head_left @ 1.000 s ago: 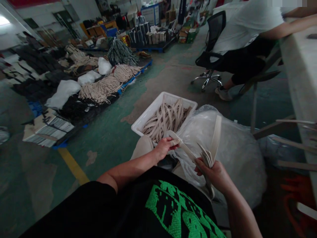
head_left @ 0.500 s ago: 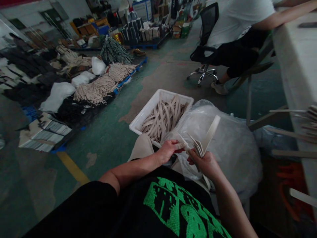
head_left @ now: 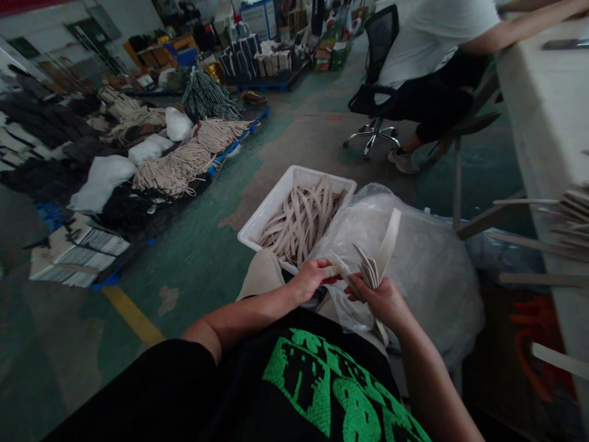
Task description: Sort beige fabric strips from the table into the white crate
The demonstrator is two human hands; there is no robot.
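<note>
Looks mid-handling: left fingers (head_left: 323,264) pinch a pale strap (head_left: 339,264), right fingers (head_left: 361,288) grip a strap bundle (head_left: 369,269) just beside. White bin (head_left: 268,210) beyond left fingers. Next move likely calls for steady grips.

Blue pallet (head_left: 263,116) at left: strapped stack (head_left: 78,252) at its near corner, beige cords (head_left: 172,164) along the right edge, white bags (head_left: 103,179) beside them, green cords (head_left: 208,97) toward the far end. Yellow floor line (head_left: 133,316) by the near corner. Seated person (head_left: 437,46), black office chair (head_left: 383,46), arm across the table's (head_left: 534,104) far edge; flat dark object (head_left: 562,45) near that edge.
</note>
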